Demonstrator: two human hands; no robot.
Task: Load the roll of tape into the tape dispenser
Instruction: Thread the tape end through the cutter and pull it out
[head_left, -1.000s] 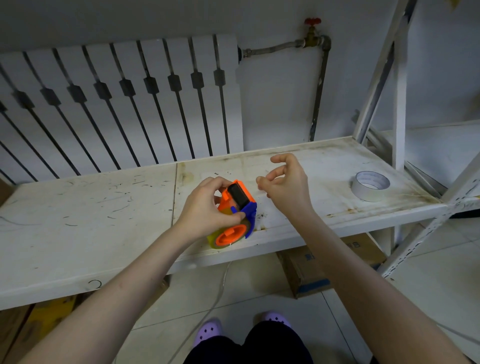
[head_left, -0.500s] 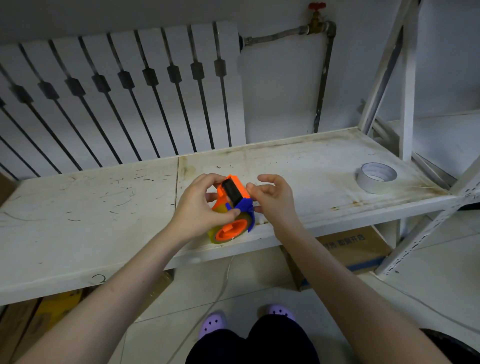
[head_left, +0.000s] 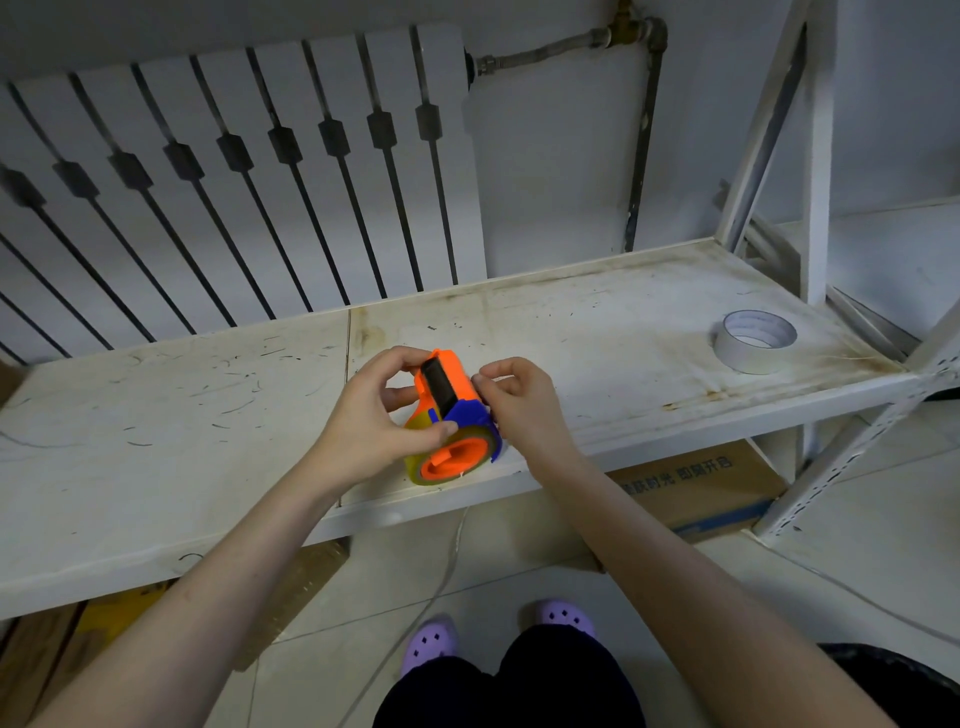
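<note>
At the centre of the frame, the left hand (head_left: 371, 426) has its grip clamped on one orange and blue plastic tape dispenser (head_left: 451, 410): the thumb presses across the yellowish roll near the blue part, and the fingers curl over the orange top end from the left. The right hand (head_left: 519, 402) closes on the same dispenser from the right, its fingertips pinched against the orange edge and blue side; whether anything thin lies between those fingertips cannot be told. One roll of translucent yellowish tape (head_left: 415, 423) already sits on the dispenser's orange hub, its open round end facing the lower part of the frame. A dark roller shows in the slot of the orange top. The dispenser is lifted slightly over the front edge of the counter (head_left: 208, 441), a scuffed and stained white surface spanning the frame from left to right.

Well apart, at the right of the frame, one second roll of white tape (head_left: 756, 340) lies flat on the counter. Behind the counter, in the upper left, stands one white ribbed radiator (head_left: 234, 171), and one grey metal pipe (head_left: 641, 140) runs down the wall in the upper centre. Below the counter, lower right of centre, one brown cardboard box (head_left: 701, 486) with printed characters rests on the tiled floor. At the bottom centre two purple perforated clogs (head_left: 431, 642) show.
</note>
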